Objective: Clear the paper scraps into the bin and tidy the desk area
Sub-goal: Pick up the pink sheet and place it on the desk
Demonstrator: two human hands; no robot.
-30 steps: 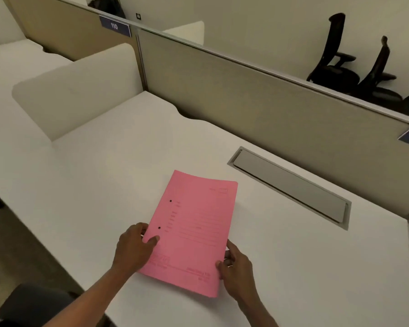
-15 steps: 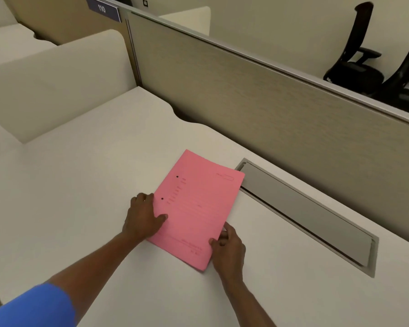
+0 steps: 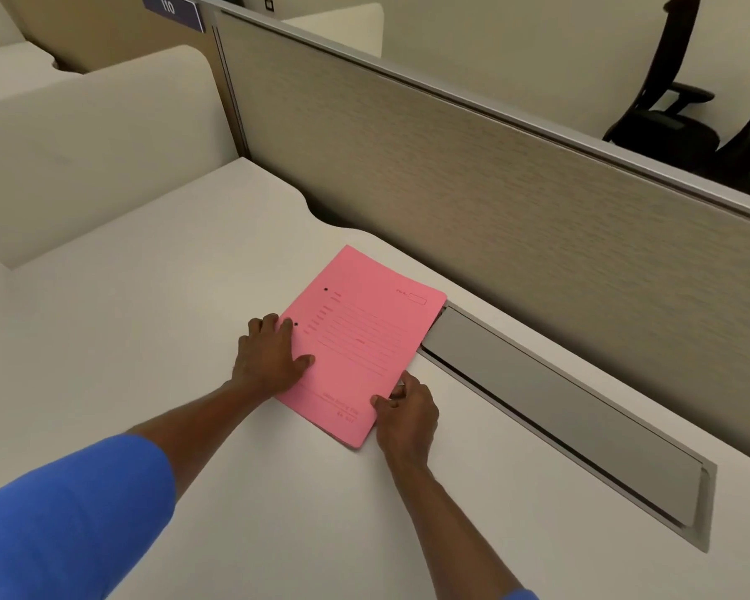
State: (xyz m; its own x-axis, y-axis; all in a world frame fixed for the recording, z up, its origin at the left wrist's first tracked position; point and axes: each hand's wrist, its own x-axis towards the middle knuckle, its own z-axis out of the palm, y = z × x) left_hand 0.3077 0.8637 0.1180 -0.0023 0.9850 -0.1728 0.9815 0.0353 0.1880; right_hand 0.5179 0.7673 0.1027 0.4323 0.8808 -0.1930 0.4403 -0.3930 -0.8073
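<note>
Pushed up and right across the white desk (image 3: 157, 348) over the last second: pink folder (image 3: 360, 339), once lying near the desk's front edge, now at frame centre with its far corner overlapping the left end of the grey cable-tray lid (image 3: 550, 396) and close to the tan partition (image 3: 473, 175). Pressed flat on the folder's left margin, beside two punched holes: left hand (image 3: 269, 357), fingers spread, palm down, gripping nothing. Pinching the lower right edge between thumb and fingertips: right hand (image 3: 408, 415). No scraps and no bin anywhere in view, so probably the tidying half of the task, with the folder being squared away toward the back of the desk. Thin matte card, faint printed form lines, top edge slightly bowed; likely to slide easily on the smooth laminate. Brushed-looking metal lid, long and narrow, set flush in a recess; woven-grain partition panel under a metal rail; blue sleeve (image 3: 66, 517) at lower left.
</note>
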